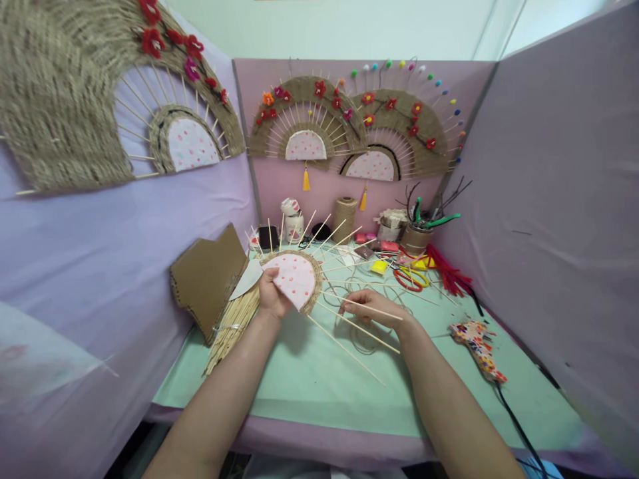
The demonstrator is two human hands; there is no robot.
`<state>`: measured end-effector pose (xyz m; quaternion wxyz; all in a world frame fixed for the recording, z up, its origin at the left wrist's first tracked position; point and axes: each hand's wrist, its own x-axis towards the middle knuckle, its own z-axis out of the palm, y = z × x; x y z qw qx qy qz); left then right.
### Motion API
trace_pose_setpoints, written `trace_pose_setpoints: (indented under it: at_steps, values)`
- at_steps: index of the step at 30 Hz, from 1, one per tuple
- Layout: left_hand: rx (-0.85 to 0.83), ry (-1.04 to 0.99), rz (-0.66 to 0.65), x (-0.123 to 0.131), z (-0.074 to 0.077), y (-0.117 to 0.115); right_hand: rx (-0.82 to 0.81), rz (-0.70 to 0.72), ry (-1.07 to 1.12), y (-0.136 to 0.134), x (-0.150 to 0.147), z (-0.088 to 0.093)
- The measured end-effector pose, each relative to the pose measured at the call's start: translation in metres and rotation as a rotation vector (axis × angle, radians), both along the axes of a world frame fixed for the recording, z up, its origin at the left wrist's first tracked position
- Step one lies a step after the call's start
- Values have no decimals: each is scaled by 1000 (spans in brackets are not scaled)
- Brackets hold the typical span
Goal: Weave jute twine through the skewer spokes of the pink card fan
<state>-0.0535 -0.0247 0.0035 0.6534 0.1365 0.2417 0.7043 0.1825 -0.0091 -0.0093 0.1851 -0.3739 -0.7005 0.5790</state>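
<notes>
My left hand [273, 297] grips a half-round fan [295, 278], its thumb on the white, red-dotted face. Rows of twine [316, 283] are woven around the fan's curved edge, and thin wooden sticks [357, 330] radiate out from it. Among the sticks on the right side is my right hand [372, 308], its fingers bent and pinched together near the twine. What lies between those fingertips is too small to make out, possibly a strand. Loose loops of twine [367, 340] lie on the table below and behind this hand.
A bundle of sticks [232, 330] and brown cardboard [207, 279] stand at left. Toward the back are a twine spool [344, 216], a jar with green-handled pliers [418, 233] and scissors [410, 278]. A flower-patterned glue gun [478, 347] lies at right, its cord running off the front.
</notes>
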Motion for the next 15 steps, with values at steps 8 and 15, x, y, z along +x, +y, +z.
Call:
trace_pose_setpoints:
  at_steps: [8,15]
  values:
    - [-23,2,-4,-5,1,1,-23,-147,115,14,15,-14]
    - [97,17,-111,-11,-2,2,-148,-339,611,22,35,-5]
